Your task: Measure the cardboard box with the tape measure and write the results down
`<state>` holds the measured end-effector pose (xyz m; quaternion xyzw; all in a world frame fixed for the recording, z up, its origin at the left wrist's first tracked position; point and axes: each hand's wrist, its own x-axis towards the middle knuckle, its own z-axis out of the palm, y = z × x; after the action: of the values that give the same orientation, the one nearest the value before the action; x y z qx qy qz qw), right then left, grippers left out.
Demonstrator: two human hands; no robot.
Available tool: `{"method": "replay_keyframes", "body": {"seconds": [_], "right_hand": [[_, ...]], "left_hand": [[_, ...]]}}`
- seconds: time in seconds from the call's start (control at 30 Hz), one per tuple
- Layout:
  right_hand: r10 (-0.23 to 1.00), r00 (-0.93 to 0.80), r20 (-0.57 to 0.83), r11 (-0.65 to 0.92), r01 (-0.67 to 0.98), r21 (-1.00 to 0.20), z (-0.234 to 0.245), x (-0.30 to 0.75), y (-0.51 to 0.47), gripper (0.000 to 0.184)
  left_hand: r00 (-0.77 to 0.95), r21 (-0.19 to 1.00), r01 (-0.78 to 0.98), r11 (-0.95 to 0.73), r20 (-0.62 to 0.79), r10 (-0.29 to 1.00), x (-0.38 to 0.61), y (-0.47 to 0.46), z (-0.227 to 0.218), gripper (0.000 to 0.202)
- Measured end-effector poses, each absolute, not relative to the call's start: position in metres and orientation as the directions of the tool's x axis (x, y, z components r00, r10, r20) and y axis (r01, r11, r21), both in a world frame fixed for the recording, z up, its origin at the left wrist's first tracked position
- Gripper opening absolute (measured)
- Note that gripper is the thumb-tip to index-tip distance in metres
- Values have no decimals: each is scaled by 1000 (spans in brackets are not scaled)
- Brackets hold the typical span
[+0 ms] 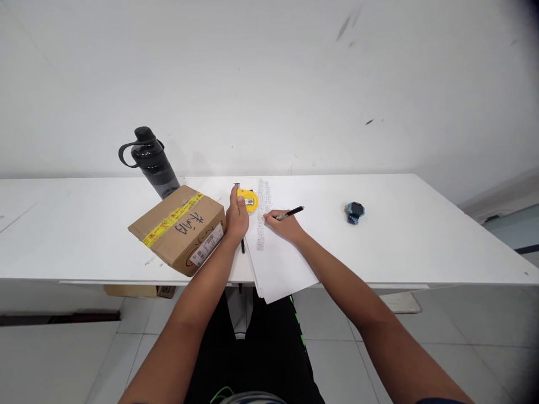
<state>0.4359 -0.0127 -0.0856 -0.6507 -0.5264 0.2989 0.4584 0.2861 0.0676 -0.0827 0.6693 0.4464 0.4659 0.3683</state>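
Head view: right hand [287, 225] gripping pen [293, 212]
Left hand [238, 220] is grasping tape measure [250, 200], box [181, 225] sitting at that hand's nine o'clock.

One tape measure [250, 201], one bottle [155, 164]

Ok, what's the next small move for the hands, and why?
Probably a short pen stroke by the right hand: it holds the black pen right by the handwriting, and the paper has blank space nearby. The left hand could simply stay put, since it grips the yellow tape measure.
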Motion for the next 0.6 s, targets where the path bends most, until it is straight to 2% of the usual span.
{"method": "replay_keyframes", "body": {"seconds": [0.13,0.3,0.43,0.6], "right_hand": [[944,313,102,-34,403,-915,-86,436,-12,30],[965,247,86,-25,414,-910,-84,435,-14,31],[957,273,95,-27,413,-910,-85,434,-14,31],[953,294,75,-52,402,-914,-87,435,-14,33]], "left_hand": [[159,907,273,-320,285,945,286,67,-82,67],[175,905,280,-319,279,944,286,66,-81,66],[202,908,290,-303,252,946,285,66,-79,65],[213,916,230,-327,281,936,286,66,-81,64]]}}
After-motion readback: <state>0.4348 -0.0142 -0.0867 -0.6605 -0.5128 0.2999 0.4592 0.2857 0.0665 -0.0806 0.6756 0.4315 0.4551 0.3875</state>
